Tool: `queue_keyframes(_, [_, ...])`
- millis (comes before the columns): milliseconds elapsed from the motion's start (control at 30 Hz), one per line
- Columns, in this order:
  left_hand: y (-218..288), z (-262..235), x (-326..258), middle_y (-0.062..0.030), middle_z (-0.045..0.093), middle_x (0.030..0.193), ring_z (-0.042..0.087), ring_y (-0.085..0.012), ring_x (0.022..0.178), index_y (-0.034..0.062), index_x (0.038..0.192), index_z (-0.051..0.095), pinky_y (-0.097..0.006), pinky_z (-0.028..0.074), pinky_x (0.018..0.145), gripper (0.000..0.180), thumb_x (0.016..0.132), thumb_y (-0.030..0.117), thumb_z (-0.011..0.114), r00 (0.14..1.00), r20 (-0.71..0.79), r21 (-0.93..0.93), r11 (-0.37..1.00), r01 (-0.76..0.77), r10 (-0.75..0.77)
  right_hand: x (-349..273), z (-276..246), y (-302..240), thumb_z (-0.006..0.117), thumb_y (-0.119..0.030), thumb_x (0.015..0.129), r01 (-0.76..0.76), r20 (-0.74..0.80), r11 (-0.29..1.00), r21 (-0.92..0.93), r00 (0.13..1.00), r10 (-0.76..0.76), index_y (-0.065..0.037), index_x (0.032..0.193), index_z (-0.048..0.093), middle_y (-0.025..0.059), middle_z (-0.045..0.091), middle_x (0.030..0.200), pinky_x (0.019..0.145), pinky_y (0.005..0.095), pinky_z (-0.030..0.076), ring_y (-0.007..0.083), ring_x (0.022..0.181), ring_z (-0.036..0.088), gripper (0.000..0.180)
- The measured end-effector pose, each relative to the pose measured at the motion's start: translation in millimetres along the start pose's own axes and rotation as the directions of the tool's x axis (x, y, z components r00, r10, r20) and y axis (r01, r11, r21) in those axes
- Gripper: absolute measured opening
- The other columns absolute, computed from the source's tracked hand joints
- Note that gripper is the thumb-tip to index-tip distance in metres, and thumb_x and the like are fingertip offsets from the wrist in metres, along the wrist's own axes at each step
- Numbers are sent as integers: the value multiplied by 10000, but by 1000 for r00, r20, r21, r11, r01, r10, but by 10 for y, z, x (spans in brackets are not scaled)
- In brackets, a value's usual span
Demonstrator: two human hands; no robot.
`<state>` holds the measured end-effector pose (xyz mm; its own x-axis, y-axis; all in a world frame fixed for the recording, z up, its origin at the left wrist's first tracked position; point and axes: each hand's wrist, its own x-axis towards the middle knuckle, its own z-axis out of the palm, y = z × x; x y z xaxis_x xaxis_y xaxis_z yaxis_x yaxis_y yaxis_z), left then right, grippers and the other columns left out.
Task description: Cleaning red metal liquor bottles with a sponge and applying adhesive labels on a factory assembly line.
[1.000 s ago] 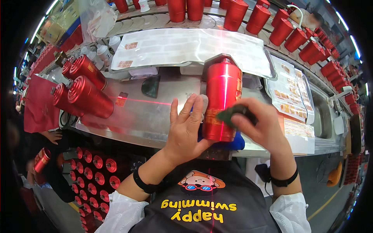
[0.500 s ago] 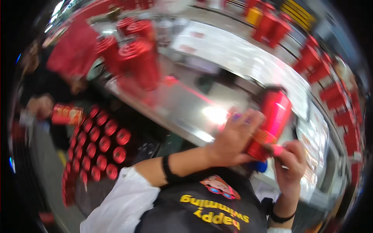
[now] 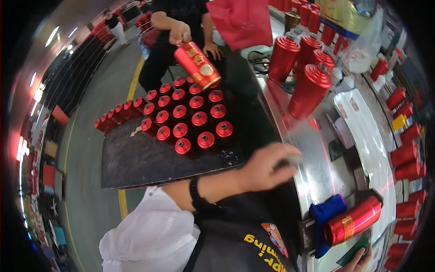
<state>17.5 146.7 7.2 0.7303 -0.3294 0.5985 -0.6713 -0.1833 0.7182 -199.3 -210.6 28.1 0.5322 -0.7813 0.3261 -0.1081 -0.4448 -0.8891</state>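
Observation:
My left hand (image 3: 271,167), blurred by motion, is over the near edge of the metal bench with its fingers curled and apart from the thumb; nothing shows clearly in it. At the lower right, only the fingers of my right hand (image 3: 361,261) show, closed on the edge of a flat dark green piece (image 3: 353,252). Just beyond that piece a shiny red metal bottle (image 3: 353,221) with gold print lies on its side, its far end in a dark holder (image 3: 372,196). A blue cloth (image 3: 329,209) is bunched beside the bottle.
Several red bottles with stepped tops stand on a black table (image 3: 136,167) to the left. More red bottles (image 3: 310,90) stand on the metal bench (image 3: 312,156). Across the table a person's hand (image 3: 180,33) holds a red and gold can (image 3: 197,65). A red bag (image 3: 240,22) is behind.
My view has swung left. My left hand has left the red bottle, which now lies in the holder beside the blue cloth. My right hand has moved down to the green piece.

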Motion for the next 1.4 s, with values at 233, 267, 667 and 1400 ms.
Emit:
queue_keyframes(233, [-725,-1782,34,-55,469,1186,442,-125,1101,51,1384,286,-290,364,961,584,927,214,610,591,-703,-398,908,134,-396,136,72,97,628,-236,917,19,79,991,-132,997,-8,101,1131,570,186,633,1062,817,354,493,235,916,592,403])
queue_keyframes(267, [-900,-2008,74,-78,400,1319,421,-173,1190,79,1446,173,-365,321,1020,731,912,316,612,597,-673,-417,891,180,-436,135,108,72,624,-242,919,-7,79,994,-113,997,16,102,1135,568,185,631,1068,820,353,491,237,921,591,410])
queue_keyframes(667, [-1853,-2489,283,-93,577,1249,551,-269,1150,73,1322,460,-441,412,1023,657,849,490,647,827,-274,-909,414,-55,-491,-203,153,-89,588,-83,887,-173,-271,973,154,939,210,44,1114,576,140,602,1057,826,358,487,227,920,571,261])
queue_keyframes(1400, [-682,-846,-129,-255,539,1242,618,-367,1061,16,1340,417,-480,537,902,825,817,636,567,904,324,-932,-255,256,-278,-403,165,-148,552,-179,964,-182,19,929,323,982,186,-53,1298,525,29,606,1066,637,202,483,49,766,545,359])
